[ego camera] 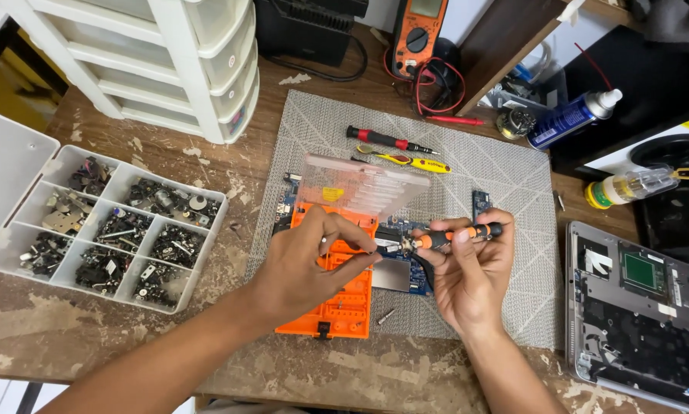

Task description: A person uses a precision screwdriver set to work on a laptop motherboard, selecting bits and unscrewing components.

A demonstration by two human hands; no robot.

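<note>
My right hand (467,272) grips an orange-and-black screwdriver handle (458,234), held level with its metal tip pointing left. My left hand (314,261) rests over an orange bit-set case (344,303) whose clear lid (364,184) stands open. Its fingertips reach toward the screwdriver's tip and pinch there, on what I cannot tell. A blue circuit board (406,272) lies on the grey mat (505,180) under both hands, mostly hidden by them.
A white parts box (22,176) with several compartments of small hardware sits at left, a white drawer unit (176,61) behind it. Two screwdrivers (394,149) lie on the mat. An orange multimeter (417,34), spray can (570,119) and opened laptop base (636,307) stand right.
</note>
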